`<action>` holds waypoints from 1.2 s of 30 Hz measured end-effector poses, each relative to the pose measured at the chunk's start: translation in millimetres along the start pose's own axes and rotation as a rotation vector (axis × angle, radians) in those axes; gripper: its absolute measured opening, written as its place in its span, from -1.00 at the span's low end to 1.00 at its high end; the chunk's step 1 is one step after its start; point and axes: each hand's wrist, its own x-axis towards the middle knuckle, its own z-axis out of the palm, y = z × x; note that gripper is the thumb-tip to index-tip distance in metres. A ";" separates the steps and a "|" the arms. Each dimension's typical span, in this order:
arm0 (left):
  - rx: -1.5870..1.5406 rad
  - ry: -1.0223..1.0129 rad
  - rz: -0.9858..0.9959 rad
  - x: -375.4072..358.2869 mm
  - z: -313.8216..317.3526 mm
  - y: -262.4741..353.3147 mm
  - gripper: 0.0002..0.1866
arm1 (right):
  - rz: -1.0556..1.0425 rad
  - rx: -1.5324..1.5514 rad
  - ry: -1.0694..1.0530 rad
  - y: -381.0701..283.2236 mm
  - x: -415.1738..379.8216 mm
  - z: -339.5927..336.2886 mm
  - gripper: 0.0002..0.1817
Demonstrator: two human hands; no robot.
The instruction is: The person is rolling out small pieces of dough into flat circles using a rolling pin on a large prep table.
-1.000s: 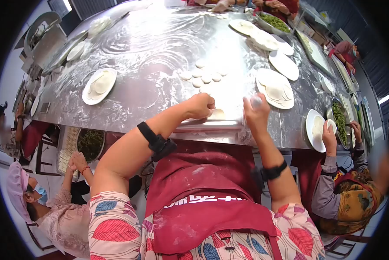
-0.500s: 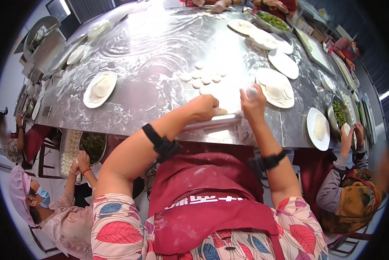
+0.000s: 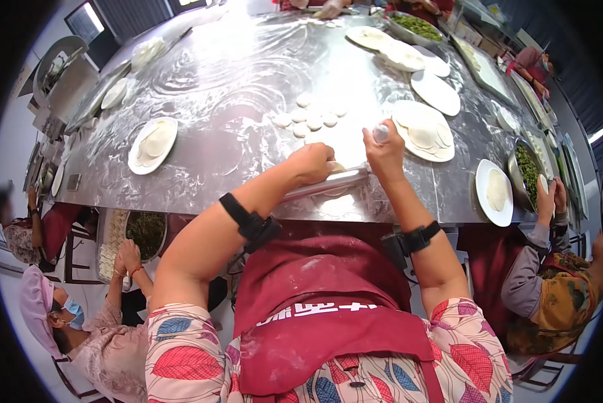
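Observation:
My left hand has curled fingers at the edge of a pale dough wrapper. My right hand is closed in a fist at the right end of a shiny silver rolling pin, which slants across the wrapper near the table's front edge. A glossy pale rounded end shows at the top of that fist. Just beyond my hands lie several small flattened dough pieces. To the right of my right hand is a white plate stacked with thin wrappers.
Flour streaks the metal table. Plates of wrappers stand at left and right. Bowls of green filling sit at right and far back. Co-workers' hands are at lower left, others at right. A tray of dumplings is at left.
My right hand has moved slightly up and left, and the rolling pin's right end has moved up with it. My left hand stays at the wrapper. The view has shifted a little.

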 end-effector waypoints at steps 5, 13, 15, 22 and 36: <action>0.000 -0.069 0.065 4.3 10.4 -10.2 -0.77 | 0.111 0.105 0.000 -4.1 -36.8 -26.6 -0.75; -0.036 -0.075 0.064 -0.5 0.6 -5.3 -0.79 | -0.129 -0.022 0.059 0.7 0.8 0.6 -0.77; -0.024 -0.017 0.030 5.2 7.7 -11.7 -0.79 | -0.056 0.029 0.007 -2.7 14.2 11.6 -0.75; 0.052 0.017 0.126 -12.1 10.7 -9.1 -0.81 | -0.010 0.048 0.007 -16.1 -49.7 -40.7 -0.72; -0.832 -0.232 0.131 158.5 13.6 102.7 -0.69 | -0.018 0.337 -0.060 -18.6 -63.1 -54.1 -0.73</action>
